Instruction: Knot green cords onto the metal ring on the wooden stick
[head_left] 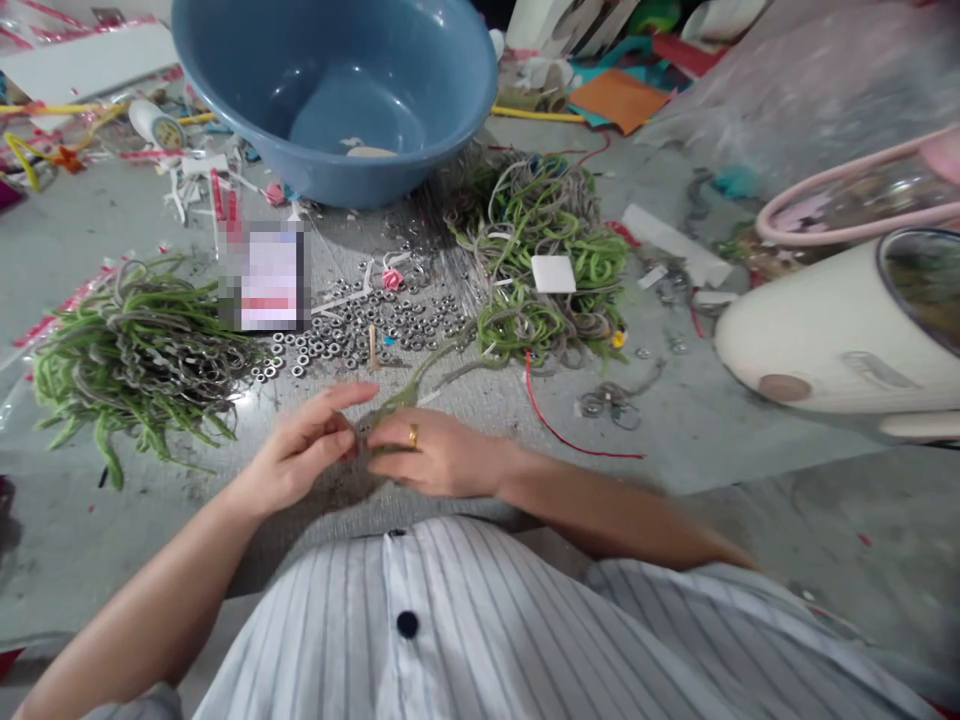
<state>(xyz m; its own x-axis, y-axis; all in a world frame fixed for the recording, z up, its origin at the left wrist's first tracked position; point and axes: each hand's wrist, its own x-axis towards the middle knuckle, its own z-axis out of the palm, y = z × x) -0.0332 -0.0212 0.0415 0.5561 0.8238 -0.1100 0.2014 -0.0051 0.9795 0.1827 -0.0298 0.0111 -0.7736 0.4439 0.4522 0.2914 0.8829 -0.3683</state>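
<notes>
My right hand [439, 452], with a gold ring on one finger, is closed round a green and grey cord [405, 395]. The cord runs up and right toward a tangled heap of green and grey cords [562, 225]. Close by on the left is my left hand [307, 450], its index finger stretched out above the thumb, with a gap between them; its other fingers are partly hidden. Just beyond both hands lie many loose metal nuts [420, 322]. To the left rests a bundle of green and grey cords [135, 350] with metal rings or nuts along its right side.
A blue basin [337, 170] stands at the back. A phone [268, 280] with a blurred screen lies left of the nuts. A white square piece [553, 274] tops the cord heap. A red string [559, 435] curves nearby. A cream-coloured vessel [802, 325] is at right.
</notes>
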